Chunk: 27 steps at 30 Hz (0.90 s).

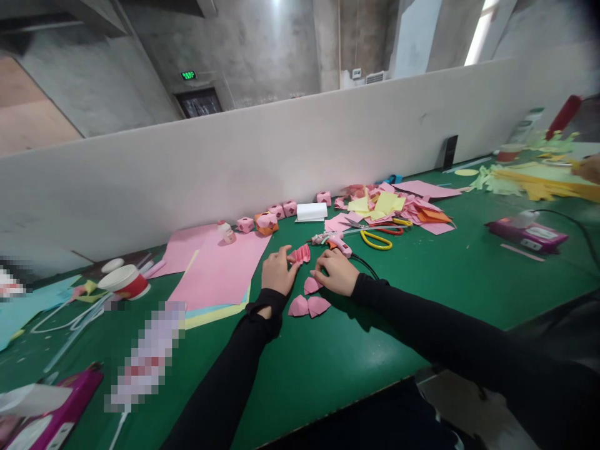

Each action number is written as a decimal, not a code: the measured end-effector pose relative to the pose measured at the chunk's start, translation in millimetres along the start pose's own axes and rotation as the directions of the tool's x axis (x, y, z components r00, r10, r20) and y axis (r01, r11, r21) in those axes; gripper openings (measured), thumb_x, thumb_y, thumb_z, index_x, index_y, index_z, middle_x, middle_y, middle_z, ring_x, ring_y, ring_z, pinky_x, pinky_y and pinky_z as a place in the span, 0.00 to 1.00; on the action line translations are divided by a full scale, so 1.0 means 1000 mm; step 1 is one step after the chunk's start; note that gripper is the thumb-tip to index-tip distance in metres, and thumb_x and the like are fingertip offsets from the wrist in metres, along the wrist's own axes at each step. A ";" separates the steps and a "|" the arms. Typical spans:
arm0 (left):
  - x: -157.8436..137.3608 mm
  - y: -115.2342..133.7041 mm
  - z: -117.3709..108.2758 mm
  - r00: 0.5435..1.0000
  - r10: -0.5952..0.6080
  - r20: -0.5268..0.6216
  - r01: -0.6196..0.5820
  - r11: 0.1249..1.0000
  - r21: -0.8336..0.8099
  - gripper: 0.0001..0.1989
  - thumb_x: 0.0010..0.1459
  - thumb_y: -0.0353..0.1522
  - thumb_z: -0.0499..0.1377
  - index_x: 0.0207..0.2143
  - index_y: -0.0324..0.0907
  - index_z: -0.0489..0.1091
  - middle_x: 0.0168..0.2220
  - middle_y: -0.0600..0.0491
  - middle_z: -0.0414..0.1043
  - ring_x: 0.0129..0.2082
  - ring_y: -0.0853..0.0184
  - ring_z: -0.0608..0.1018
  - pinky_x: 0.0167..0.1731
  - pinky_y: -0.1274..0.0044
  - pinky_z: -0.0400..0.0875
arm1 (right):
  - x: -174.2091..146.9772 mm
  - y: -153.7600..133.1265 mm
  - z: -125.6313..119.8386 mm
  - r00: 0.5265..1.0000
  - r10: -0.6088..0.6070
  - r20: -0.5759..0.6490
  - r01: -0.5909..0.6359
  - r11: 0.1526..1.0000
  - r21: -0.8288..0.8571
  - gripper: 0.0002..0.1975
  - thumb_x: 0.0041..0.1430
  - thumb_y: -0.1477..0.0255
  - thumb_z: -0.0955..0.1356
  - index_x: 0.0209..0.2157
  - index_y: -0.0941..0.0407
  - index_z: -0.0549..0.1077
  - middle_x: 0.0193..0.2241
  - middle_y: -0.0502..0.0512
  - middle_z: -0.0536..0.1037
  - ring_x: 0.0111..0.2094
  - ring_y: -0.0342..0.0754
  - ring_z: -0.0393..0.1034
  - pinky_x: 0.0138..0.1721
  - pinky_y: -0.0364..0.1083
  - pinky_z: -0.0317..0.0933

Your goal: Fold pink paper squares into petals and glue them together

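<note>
Green tabletop (375,350). Left hand (276,274) pinches pleated paper (300,254) left of glue gun (339,244); right hand (338,272) curled before gun (cannot tell if gripping). Overtight grip could crush pleats; sleeve-snagged cord (367,262), drag gun.

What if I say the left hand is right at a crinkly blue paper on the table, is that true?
Almost! The crinkly paper is pink, not blue; the head view shows it. The left hand is right at it on the table.
</note>
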<state>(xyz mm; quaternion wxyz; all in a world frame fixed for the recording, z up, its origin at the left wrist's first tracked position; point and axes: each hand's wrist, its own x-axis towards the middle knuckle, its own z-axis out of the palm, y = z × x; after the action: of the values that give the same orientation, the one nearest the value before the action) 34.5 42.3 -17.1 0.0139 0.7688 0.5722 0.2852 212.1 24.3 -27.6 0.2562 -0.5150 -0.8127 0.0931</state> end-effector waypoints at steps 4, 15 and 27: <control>0.000 0.001 -0.001 1.000 -0.021 0.000 0.021 1.000 -0.001 0.19 0.53 0.28 0.58 0.49 0.40 0.62 0.34 0.50 0.78 0.41 0.59 0.75 0.41 0.70 0.65 | 0.000 0.001 0.001 1.000 0.002 0.002 -0.002 1.000 -0.003 0.12 0.58 0.65 0.65 0.26 0.58 0.74 0.31 0.58 0.70 0.38 0.51 0.61 0.43 0.48 0.53; -0.011 0.009 -0.028 0.959 -0.284 -0.014 0.248 0.859 -0.447 0.22 0.48 0.36 0.62 0.46 0.43 0.64 0.31 0.53 0.77 0.31 0.64 0.79 0.30 0.76 0.70 | 0.004 0.000 -0.002 0.989 0.034 -0.142 0.005 0.965 0.264 0.05 0.57 0.71 0.65 0.32 0.59 0.71 0.31 0.56 0.75 0.35 0.48 0.67 0.41 0.49 0.59; -0.018 0.022 -0.040 0.945 -0.174 0.276 0.326 0.550 -0.769 0.31 0.41 0.39 0.67 0.47 0.40 0.64 0.30 0.50 0.76 0.32 0.64 0.78 0.29 0.76 0.70 | 0.009 -0.007 -0.007 0.977 0.153 0.148 -0.195 0.370 0.908 0.21 0.47 0.62 0.73 0.41 0.59 0.70 0.27 0.53 0.76 0.28 0.44 0.73 0.26 0.41 0.70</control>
<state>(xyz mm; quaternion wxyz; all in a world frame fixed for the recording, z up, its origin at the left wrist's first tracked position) 32.2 6.3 16.1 0.4488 0.6097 0.4810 0.4422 207.4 28.4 -15.5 0.4704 -0.3687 -0.5719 0.5618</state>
